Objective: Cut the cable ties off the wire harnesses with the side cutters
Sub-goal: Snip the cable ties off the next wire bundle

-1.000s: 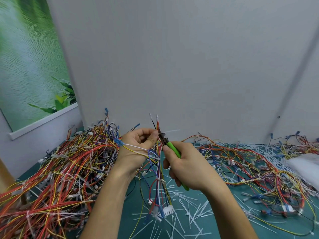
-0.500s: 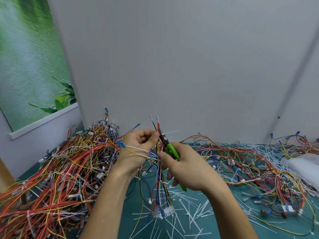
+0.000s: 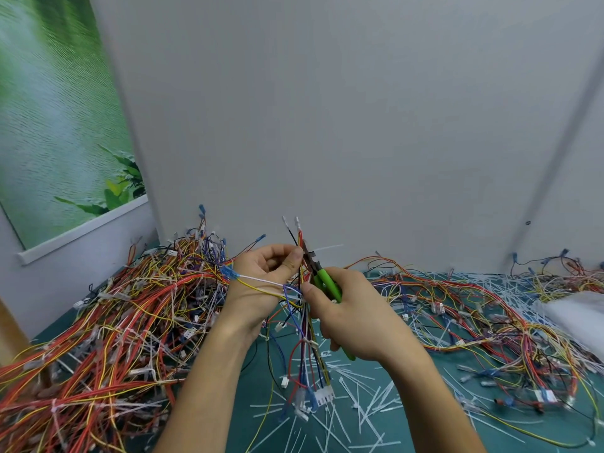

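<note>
My left hand [image 3: 266, 277] pinches a thin wire harness [image 3: 305, 341] upright between thumb and fingers; its wire ends stick up above the hand and its white connectors hang low near the mat. My right hand [image 3: 351, 317] grips the green-handled side cutters [image 3: 323, 281]. The cutter jaws sit against the harness right beside my left thumb, at a white cable tie [image 3: 327, 248] whose tail points right. Whether the jaws have closed on the tie I cannot tell.
A big heap of tied red, orange and yellow harnesses [image 3: 98, 338] fills the left. Looser harnesses [image 3: 490, 322] spread across the right. Cut white tie scraps [image 3: 359, 407] litter the green mat [image 3: 408, 429]. A white bag [image 3: 578, 318] lies far right. A grey wall stands close behind.
My right hand has slid up along the cutter handles toward my left hand, and the harness hangs slightly lower. The cutter jaws stay at the same tie.
</note>
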Demonstrator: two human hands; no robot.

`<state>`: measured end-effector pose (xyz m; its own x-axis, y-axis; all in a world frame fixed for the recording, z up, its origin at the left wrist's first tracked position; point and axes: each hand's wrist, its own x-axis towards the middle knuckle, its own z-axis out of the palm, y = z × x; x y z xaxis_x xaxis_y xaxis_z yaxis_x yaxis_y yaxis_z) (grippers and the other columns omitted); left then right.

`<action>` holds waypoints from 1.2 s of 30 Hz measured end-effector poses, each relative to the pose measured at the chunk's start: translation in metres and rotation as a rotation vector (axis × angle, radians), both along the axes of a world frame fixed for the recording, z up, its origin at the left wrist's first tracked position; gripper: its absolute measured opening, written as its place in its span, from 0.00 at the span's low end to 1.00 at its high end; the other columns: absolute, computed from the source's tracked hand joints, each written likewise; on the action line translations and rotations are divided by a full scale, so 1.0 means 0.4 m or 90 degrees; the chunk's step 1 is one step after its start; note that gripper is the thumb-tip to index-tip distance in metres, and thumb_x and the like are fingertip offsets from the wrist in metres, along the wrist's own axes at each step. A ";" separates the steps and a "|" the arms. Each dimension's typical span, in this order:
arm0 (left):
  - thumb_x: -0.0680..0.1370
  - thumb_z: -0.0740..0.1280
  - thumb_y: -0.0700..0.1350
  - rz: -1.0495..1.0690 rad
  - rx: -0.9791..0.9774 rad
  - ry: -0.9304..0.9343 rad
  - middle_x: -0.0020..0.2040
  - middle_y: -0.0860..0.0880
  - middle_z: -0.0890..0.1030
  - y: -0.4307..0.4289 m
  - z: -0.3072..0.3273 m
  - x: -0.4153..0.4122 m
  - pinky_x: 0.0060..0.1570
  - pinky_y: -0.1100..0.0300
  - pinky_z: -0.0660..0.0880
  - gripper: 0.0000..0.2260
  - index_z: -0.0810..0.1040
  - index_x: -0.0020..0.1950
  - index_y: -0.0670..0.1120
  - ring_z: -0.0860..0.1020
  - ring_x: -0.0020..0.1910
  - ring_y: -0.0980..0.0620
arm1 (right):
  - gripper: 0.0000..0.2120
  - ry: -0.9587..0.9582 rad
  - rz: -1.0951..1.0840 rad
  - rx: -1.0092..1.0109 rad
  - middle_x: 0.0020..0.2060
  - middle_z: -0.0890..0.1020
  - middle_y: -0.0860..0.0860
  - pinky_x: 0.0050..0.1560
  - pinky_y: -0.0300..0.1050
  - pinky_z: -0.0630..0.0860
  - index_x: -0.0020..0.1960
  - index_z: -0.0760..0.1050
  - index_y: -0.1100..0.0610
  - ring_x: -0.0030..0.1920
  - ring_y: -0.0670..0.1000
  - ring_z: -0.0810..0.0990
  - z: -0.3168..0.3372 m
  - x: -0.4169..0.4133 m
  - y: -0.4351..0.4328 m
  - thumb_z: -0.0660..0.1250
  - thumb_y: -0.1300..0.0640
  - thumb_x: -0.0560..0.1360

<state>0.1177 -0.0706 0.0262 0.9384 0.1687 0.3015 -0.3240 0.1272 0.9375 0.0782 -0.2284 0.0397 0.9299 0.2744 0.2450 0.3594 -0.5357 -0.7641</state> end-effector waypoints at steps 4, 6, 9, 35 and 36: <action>0.76 0.73 0.43 0.006 0.024 0.001 0.40 0.49 0.86 0.006 -0.004 0.004 0.38 0.65 0.78 0.03 0.84 0.48 0.45 0.82 0.38 0.55 | 0.14 0.007 -0.002 -0.011 0.38 0.82 0.57 0.39 0.57 0.82 0.45 0.74 0.52 0.37 0.58 0.82 -0.002 -0.002 -0.002 0.64 0.42 0.81; 0.76 0.73 0.43 0.008 0.036 0.001 0.41 0.48 0.86 0.008 -0.005 0.003 0.37 0.65 0.77 0.03 0.84 0.48 0.45 0.81 0.38 0.55 | 0.13 0.014 0.011 -0.004 0.40 0.83 0.56 0.43 0.62 0.83 0.47 0.74 0.51 0.39 0.57 0.84 -0.003 0.000 -0.002 0.64 0.43 0.81; 0.76 0.73 0.42 0.012 0.037 -0.004 0.39 0.49 0.85 0.004 -0.004 0.003 0.37 0.66 0.77 0.01 0.84 0.46 0.46 0.81 0.37 0.56 | 0.12 0.027 0.023 0.002 0.39 0.84 0.56 0.41 0.60 0.84 0.48 0.75 0.52 0.36 0.54 0.85 -0.004 0.002 -0.003 0.65 0.44 0.82; 0.71 0.73 0.48 -0.135 -0.113 0.091 0.46 0.37 0.79 -0.001 0.007 -0.011 0.38 0.57 0.75 0.12 0.84 0.48 0.41 0.74 0.40 0.45 | 0.12 -0.047 0.017 -0.005 0.35 0.80 0.53 0.37 0.57 0.81 0.43 0.73 0.50 0.31 0.52 0.75 -0.015 0.010 -0.015 0.65 0.45 0.82; 0.71 0.73 0.47 -0.144 -0.119 0.094 0.45 0.38 0.81 0.000 0.009 -0.012 0.36 0.58 0.76 0.10 0.84 0.47 0.41 0.76 0.38 0.47 | 0.13 -0.056 0.013 -0.003 0.35 0.79 0.52 0.35 0.52 0.78 0.42 0.72 0.50 0.31 0.49 0.73 -0.018 0.013 -0.016 0.66 0.44 0.81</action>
